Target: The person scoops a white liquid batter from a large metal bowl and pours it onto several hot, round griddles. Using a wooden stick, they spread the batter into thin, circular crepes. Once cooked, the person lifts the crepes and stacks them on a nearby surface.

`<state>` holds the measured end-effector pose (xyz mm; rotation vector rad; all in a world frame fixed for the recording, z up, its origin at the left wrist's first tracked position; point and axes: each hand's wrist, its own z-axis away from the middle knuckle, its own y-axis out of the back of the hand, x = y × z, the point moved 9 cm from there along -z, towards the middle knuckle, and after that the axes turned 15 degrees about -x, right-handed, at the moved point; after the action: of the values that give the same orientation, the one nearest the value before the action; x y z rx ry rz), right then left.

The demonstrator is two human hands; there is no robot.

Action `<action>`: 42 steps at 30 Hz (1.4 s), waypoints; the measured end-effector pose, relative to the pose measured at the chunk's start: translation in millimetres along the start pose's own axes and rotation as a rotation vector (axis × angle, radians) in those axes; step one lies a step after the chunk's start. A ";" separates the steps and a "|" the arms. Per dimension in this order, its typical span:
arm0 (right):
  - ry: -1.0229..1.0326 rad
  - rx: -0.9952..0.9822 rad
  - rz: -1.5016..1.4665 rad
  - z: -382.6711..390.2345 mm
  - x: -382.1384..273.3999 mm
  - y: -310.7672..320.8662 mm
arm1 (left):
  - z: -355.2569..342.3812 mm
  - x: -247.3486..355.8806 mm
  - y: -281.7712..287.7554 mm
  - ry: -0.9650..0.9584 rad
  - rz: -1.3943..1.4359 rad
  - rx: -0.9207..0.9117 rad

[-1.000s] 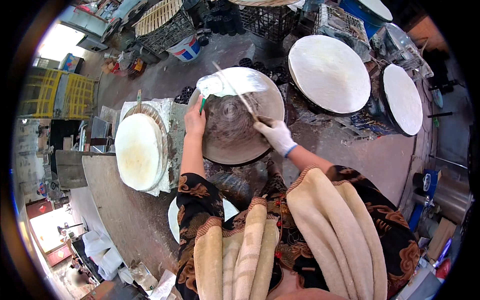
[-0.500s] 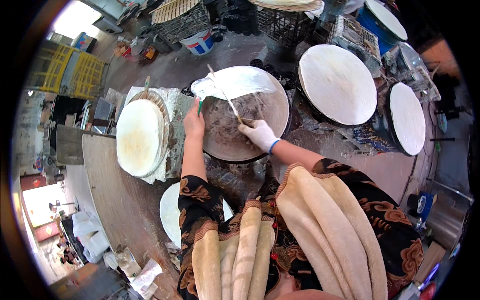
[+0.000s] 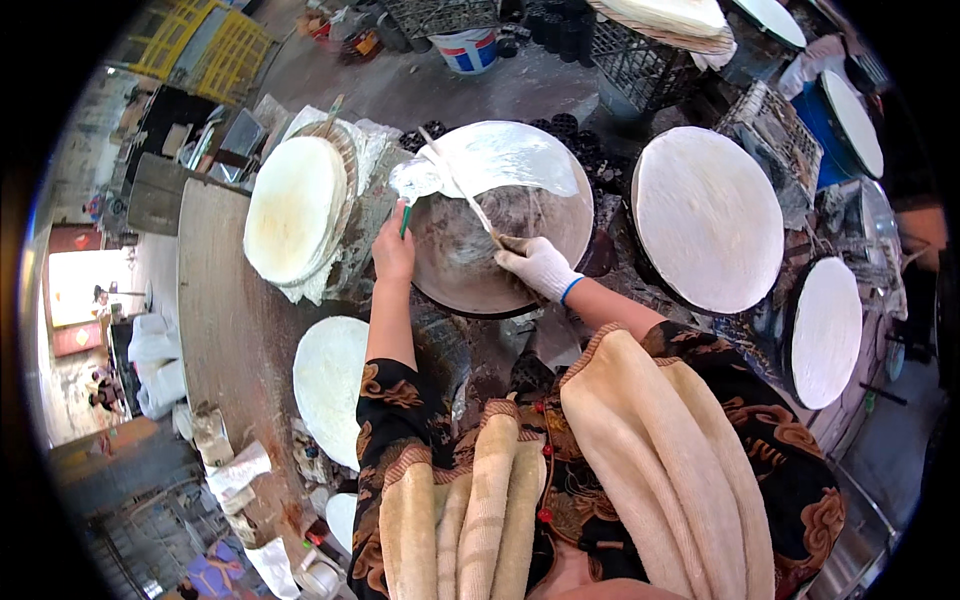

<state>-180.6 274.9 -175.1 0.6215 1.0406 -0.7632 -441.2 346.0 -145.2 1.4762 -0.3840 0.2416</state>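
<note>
A round griddle lies in front of me. White batter covers its far part, and the nearer part is bare and greyish. At the griddle's left edge, my left hand is closed round the green handle of a batter-coated tool; whether it is a ladle or a brush I cannot tell. My right hand, in a white glove, grips a thin pale stick near its lower end. The stick slants up and left over the batter, its far end beyond the tool's head.
Left of the griddle is a stack of round white sheets on a woven tray. Round white-covered griddles stand at right and far right. Another white disc lies near my left elbow. Beyond are wire crates and a bucket.
My view has turned, so the surroundings have shifted and tilted in the picture. Both hands keep their grips, with the stick still slanting across the batter.
</note>
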 end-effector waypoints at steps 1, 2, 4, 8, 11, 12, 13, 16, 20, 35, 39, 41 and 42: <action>0.005 -0.034 -0.020 2.6 -0.6 -1.4 | 4.9 -2.6 2.1 0.042 0.020 0.009; 0.008 -0.072 -0.043 3.8 -3.0 -3.2 | 14.9 -8.1 5.0 0.088 0.038 0.016; -0.037 -0.125 -0.012 25.6 -9.6 26.2 | 44.2 -29.5 5.0 0.127 0.076 0.050; 0.033 -0.007 -0.067 35.9 28.8 126.9 | 82.2 -25.7 -4.2 0.164 0.089 0.093; 0.104 0.017 0.038 6.1 22.8 153.9 | 82.0 -9.1 -5.0 0.186 0.110 0.105; 0.072 -0.054 0.100 -4.4 22.5 140.0 | 80.9 -6.4 -2.9 0.186 0.100 0.118; 0.110 -0.105 0.313 -17.7 21.8 121.7 | 78.9 -3.1 -1.5 0.186 0.093 0.131; 0.055 -0.311 0.279 -14.1 2.7 47.7 | 83.2 -0.1 -3.8 0.265 0.076 0.117; 0.046 -0.426 0.311 -7.8 7.5 47.3 | 117.5 -17.7 -5.8 0.366 0.134 0.199; 0.123 -0.628 0.526 -30.7 -11.6 66.7 | 198.0 18.1 -35.6 0.373 0.198 0.382; 0.175 -0.638 0.298 -67.7 -11.0 124.8 | 228.2 14.1 -41.4 0.417 0.238 0.400; -0.112 -0.516 0.389 -80.3 -34.6 153.0 | 234.5 25.4 -40.4 0.405 0.230 0.394; -0.042 -0.468 0.372 -102.8 -33.0 155.4 | 236.6 33.3 -38.9 0.385 0.214 0.406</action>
<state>-119.7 454.0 -169.1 0.3743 0.9834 -0.1925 -420.0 105.1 -155.8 1.7381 -0.1833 0.7996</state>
